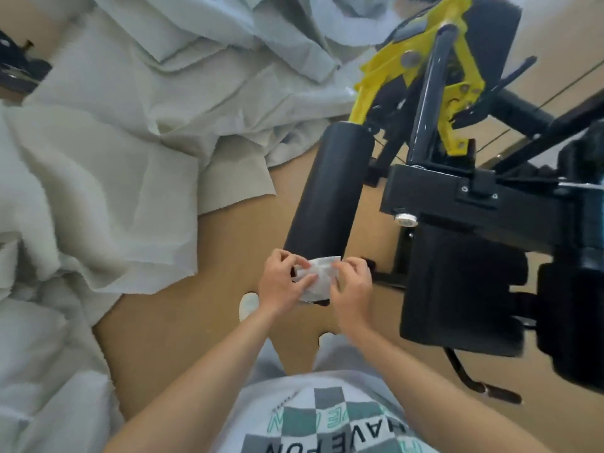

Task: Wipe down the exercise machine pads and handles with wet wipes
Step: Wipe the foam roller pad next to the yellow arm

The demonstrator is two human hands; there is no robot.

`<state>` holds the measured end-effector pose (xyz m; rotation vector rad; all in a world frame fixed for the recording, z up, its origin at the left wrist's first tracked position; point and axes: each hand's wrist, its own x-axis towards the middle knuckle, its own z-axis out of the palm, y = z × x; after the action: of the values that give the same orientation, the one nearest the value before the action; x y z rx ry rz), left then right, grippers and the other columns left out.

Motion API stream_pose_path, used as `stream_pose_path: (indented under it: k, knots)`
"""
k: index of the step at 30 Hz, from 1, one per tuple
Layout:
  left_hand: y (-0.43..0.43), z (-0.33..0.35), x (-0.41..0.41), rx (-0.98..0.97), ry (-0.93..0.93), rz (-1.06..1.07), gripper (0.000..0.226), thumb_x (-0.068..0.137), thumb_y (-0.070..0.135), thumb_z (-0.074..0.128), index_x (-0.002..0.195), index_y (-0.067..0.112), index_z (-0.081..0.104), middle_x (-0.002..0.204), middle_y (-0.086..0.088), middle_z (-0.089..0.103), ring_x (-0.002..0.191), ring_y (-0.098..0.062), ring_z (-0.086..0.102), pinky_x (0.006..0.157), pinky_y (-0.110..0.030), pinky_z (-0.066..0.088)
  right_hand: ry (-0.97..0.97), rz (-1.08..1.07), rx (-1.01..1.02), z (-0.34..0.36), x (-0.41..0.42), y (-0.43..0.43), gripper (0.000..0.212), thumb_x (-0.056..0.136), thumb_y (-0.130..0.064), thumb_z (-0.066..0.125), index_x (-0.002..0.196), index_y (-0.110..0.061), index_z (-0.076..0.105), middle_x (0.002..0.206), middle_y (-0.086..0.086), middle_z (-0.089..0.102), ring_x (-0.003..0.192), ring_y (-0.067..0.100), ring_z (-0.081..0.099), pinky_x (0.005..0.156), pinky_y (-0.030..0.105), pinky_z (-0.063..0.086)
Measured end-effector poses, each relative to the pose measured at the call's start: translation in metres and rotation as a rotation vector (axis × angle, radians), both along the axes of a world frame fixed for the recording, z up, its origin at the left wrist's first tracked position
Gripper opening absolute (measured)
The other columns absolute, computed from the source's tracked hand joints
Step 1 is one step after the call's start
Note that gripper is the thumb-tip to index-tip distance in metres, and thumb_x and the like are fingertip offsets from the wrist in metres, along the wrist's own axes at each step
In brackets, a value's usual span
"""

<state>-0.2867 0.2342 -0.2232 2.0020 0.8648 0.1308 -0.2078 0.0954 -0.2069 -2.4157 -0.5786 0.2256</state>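
- Far left, top: a dark object (pixel 16 70), partly cut off by the edge; too blurred to identify.
- Left half: pale cloth (pixel 114 158) lies rumpled in heavy folds over the tan floor (pixel 196 322), reaching from the top edge to the bottom left corner.
- Centre, low: a light shoe (pixel 247 305) shows just left of the left wrist; below it, a shirt (pixel 327 416) with a checked print.
- Left hand (pixel 282 284): fingers curled, thumb and fingertips pinching the left edge of the wipe (pixel 318 277).
- Wipe: white, crumpled and partly unfolded, held between the two hands at the near end of the roller (pixel 327 191). Whether it touches the roller cannot be told.
- Roller: a black padded cylinder running up and away from the hands, tilted slightly right.
- Right hand (pixel 354 289): fingers curled, pinching the right edge of the wipe.
- Right of the roller, top: a yellow bracket (pixel 385 70) joins the roller's far end to a black post (pixel 431 93).
- Right: a flat black pad (pixel 464 289) sits under the machine's black frame (pixel 457 194), near the right hand but apart from it.
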Motion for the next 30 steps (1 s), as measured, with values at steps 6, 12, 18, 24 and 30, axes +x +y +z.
stream_pose_path:
  k: [6, 12, 18, 24, 30]
  knots:
    - [0.051, -0.002, 0.003, -0.225, -0.020, -0.263, 0.017, 0.091, 0.018, 0.066, 0.101, 0.030, 0.073, 0.100, 0.012, 0.054, 0.082, -0.010, 0.059, 0.077, -0.035, 0.056, 0.268, 0.148, -0.109, -0.024, -0.057, 0.016, 0.062, 0.107, -0.052, 0.023, 0.161, -0.024, 0.010, 0.171, 0.001, -0.003, 0.157, 0.014, -0.009, 0.122, 0.025, 0.009]
    - [0.091, 0.001, 0.037, -0.282, 0.123, -0.287, 0.049, 0.104, 0.016, 0.052, 0.151, 0.032, 0.050, 0.158, 0.014, 0.040, 0.143, -0.005, 0.037, 0.119, -0.029, 0.034, 0.255, 0.037, -0.301, -0.026, -0.045, 0.043, 0.059, 0.106, -0.055, 0.009, 0.158, -0.040, -0.017, 0.163, -0.007, -0.034, 0.152, 0.016, -0.028, 0.126, 0.038, 0.001]
    - [0.116, 0.012, 0.073, -0.205, 0.221, -0.340, 0.028, 0.104, 0.020, 0.057, 0.128, 0.028, 0.068, 0.130, 0.010, 0.065, 0.114, -0.010, 0.061, 0.100, -0.027, 0.051, 0.330, 0.017, -0.264, -0.022, 0.020, 0.066, 0.067, 0.098, -0.060, -0.002, 0.159, -0.034, -0.016, 0.163, -0.006, -0.032, 0.152, 0.013, -0.025, 0.128, 0.038, 0.000]
    - [0.145, 0.016, 0.133, -0.129, 0.190, -0.344, 0.021, 0.102, 0.024, 0.061, 0.121, 0.026, 0.071, 0.122, 0.008, 0.069, 0.115, -0.012, 0.064, 0.088, -0.017, 0.048, 0.354, -0.035, -0.161, -0.021, 0.031, 0.069, 0.057, 0.109, -0.044, 0.016, 0.161, -0.033, -0.006, 0.167, -0.011, -0.021, 0.154, 0.011, -0.018, 0.128, 0.040, 0.007]
    - [0.167, 0.025, 0.259, 0.239, 0.098, -0.543, 0.059, 0.096, 0.032, 0.064, 0.151, 0.024, 0.045, 0.157, -0.001, 0.041, 0.146, -0.023, 0.034, 0.121, -0.041, 0.032, 0.362, -0.466, 0.085, -0.008, 0.026, 0.089, 0.073, 0.103, -0.031, 0.054, 0.161, -0.025, 0.010, 0.168, -0.008, 0.008, 0.149, 0.015, 0.029, 0.113, 0.028, 0.038]
